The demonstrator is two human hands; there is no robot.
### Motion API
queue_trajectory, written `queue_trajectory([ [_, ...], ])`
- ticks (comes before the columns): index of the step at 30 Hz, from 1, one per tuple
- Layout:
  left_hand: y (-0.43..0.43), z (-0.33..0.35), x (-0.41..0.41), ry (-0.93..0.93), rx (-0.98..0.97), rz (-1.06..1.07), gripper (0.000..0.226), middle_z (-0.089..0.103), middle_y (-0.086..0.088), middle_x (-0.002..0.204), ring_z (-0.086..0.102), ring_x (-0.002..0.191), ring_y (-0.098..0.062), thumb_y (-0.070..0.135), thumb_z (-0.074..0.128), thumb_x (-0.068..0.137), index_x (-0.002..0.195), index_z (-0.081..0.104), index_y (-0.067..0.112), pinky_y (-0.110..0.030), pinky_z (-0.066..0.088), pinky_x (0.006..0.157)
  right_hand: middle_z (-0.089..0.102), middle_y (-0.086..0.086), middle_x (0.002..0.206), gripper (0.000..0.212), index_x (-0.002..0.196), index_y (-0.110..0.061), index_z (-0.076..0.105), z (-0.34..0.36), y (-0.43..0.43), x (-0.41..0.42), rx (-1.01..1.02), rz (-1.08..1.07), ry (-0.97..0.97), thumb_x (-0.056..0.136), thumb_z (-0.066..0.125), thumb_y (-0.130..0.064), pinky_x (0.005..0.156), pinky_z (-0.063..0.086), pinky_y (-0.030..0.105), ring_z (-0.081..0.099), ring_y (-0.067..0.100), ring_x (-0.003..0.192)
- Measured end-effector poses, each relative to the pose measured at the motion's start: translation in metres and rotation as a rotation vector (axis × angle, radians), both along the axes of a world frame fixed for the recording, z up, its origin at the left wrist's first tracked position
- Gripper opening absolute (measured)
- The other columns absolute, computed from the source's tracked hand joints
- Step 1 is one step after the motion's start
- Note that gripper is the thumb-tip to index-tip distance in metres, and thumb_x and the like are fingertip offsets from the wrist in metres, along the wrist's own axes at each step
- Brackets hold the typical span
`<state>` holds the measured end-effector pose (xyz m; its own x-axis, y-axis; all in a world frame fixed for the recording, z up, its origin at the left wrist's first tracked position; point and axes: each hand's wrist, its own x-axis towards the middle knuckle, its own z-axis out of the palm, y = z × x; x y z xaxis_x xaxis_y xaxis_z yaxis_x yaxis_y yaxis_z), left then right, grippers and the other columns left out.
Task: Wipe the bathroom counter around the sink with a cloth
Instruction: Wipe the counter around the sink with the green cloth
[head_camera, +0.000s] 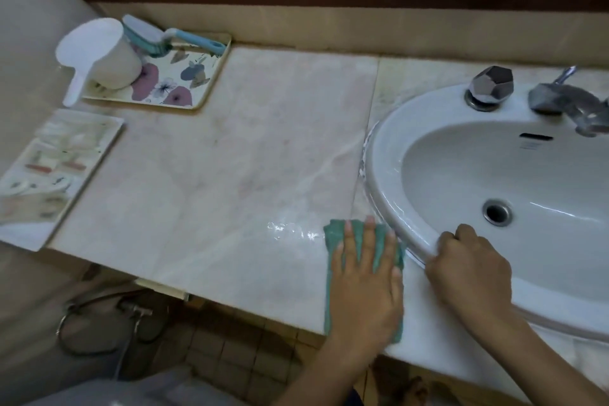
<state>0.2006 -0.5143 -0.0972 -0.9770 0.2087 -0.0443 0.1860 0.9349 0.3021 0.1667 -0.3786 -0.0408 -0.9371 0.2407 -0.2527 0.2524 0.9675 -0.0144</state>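
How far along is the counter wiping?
Early, it seems. Done: a wet sheen beside the cloth suggests that front patch got wiped. In hand: the left hand presses the green cloth flat on the counter by the rim of the sink, which the right hand grips. Left: the wide stretch toward the floral tray looks dull and dry.
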Motion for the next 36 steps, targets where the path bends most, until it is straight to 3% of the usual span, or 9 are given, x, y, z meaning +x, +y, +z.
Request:
queue_trajectory([
  [7,-0.093,0.001,-0.066,0.093,-0.081,-0.493,0.051,0.022,-0.002,0.160,0.011,0.149,-0.026,0.047,0.034,0.098,0.148,0.033,0.036,-0.040,0.010,0.119,0.036,0.004,0.077,0.008,0.068,-0.007,0.052,0.014,-0.005,-0.005,0.001,-0.007,-0.076,0.076,0.052,-0.009,0.057,0.029,0.029,0.037,0.028,0.066],
  [9,-0.140,-0.007,-0.138,0.145,-0.131,-0.314,0.051,0.033,-0.008,0.156,0.022,0.145,-0.032,0.047,0.029,0.099,0.145,0.041,0.031,-0.044,0.012,0.119,0.035,0.004,0.075,0.008,0.069,-0.006,0.056,0.013,-0.004,-0.006,0.032,0.007,-0.080,0.076,0.052,-0.007,0.056,0.027,0.029,0.037,0.028,0.064],
  [14,-0.228,0.006,-0.242,-0.103,-0.109,0.462,0.053,0.007,-0.004,0.163,0.004,0.148,-0.033,0.046,0.023,0.099,0.152,0.020,0.036,-0.044,0.002,0.120,0.032,0.004,0.068,0.015,0.059,-0.007,0.046,0.009,-0.003,-0.003,0.006,0.022,-0.032,0.070,0.055,-0.002,0.049,0.017,0.026,0.035,0.027,0.060],
  [19,-0.163,-0.003,-0.161,-0.003,-0.080,0.517,0.062,0.011,-0.008,0.162,0.007,0.148,-0.035,0.049,0.013,0.094,0.152,0.023,0.031,-0.045,0.005,0.120,0.032,0.003,0.071,0.015,0.062,-0.008,0.045,0.012,-0.005,-0.003,-0.027,0.004,-0.037,0.072,0.054,-0.004,0.053,0.023,0.029,0.037,0.028,0.065],
  [22,-0.098,0.002,-0.062,-0.003,-0.054,0.258,0.058,0.000,-0.004,0.163,-0.007,0.149,-0.029,0.048,0.018,0.098,0.154,0.014,0.033,-0.043,-0.001,0.120,0.040,0.008,0.076,0.011,0.064,-0.006,0.048,0.015,-0.008,-0.001,-0.082,-0.042,-0.018,0.073,0.053,-0.001,0.058,0.033,0.032,0.040,0.030,0.069],
  [24,-0.080,0.009,-0.008,-0.070,-0.063,0.075,0.057,-0.011,0.004,0.162,-0.019,0.147,-0.021,0.052,0.019,0.099,0.153,0.005,0.040,-0.042,-0.008,0.119,0.048,0.015,0.087,0.009,0.080,-0.002,0.056,0.017,-0.013,-0.001,-0.117,-0.034,0.022,0.072,0.053,-0.001,0.065,0.040,0.037,0.043,0.033,0.078],
  [28,-0.160,0.007,0.005,-0.046,-0.131,0.019,0.055,-0.011,0.012,0.162,-0.017,0.148,-0.014,0.059,0.019,0.097,0.150,0.007,0.048,-0.041,0.001,0.120,0.048,0.027,0.119,0.060,0.135,-0.005,0.045,0.013,-0.025,-0.014,-0.197,0.090,0.127,0.080,0.066,-0.018,0.081,0.044,0.049,0.045,0.045,0.105],
  [32,-0.249,0.006,-0.051,-0.095,-0.211,0.255,0.058,-0.005,0.009,0.162,-0.009,0.149,-0.018,0.062,0.014,0.092,0.149,0.005,0.050,-0.043,0.012,0.120,0.041,0.017,0.132,0.068,0.144,-0.016,0.029,0.008,-0.033,-0.051,-0.414,0.031,0.133,0.087,0.059,-0.040,0.091,0.041,0.047,0.041,0.038,0.119],
  [36,-0.258,0.007,-0.137,-0.083,-0.234,0.203,0.063,0.001,0.006,0.163,-0.002,0.149,-0.024,0.061,0.011,0.090,0.151,0.011,0.044,-0.038,0.007,0.117,0.028,0.012,0.141,0.070,0.146,-0.023,0.023,-0.006,-0.045,-0.092,-0.407,0.042,0.209,0.087,0.055,-0.045,0.096,0.039,0.047,0.034,0.034,0.126],
])
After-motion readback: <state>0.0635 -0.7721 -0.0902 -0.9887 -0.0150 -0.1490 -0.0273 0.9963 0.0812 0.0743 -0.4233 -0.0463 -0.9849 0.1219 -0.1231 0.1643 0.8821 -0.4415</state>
